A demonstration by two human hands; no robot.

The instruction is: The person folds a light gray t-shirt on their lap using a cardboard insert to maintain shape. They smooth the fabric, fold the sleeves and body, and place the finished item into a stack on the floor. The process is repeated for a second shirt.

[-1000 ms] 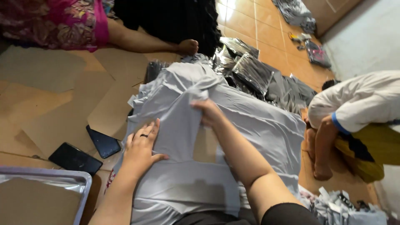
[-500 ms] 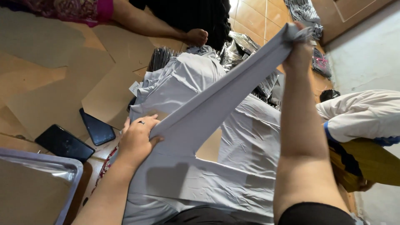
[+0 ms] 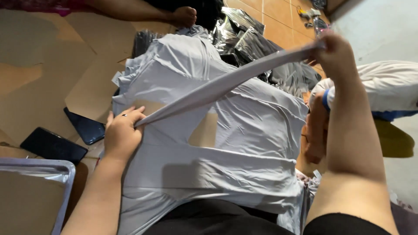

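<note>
Head view: right hand (image 3: 335,54) fingers clamp grey garment (image 3: 244,130) strip; left hand (image 3: 122,132) pins it, near black glossy packages (image 3: 261,39).

The floor (image 3: 278,17) is orange tile, mostly covered with flattened cardboard (image 3: 48,65). Two dark phones (image 3: 52,145) lie on it, with grey garments (image 3: 226,130) piled beside them.

A grey stretchy fabric garment (image 3: 244,143) lies spread in the middle. Two dark flat phones (image 3: 69,137) lie left of it; shiny black plastic bags (image 3: 244,35) lie beyond, at the far side.
</note>
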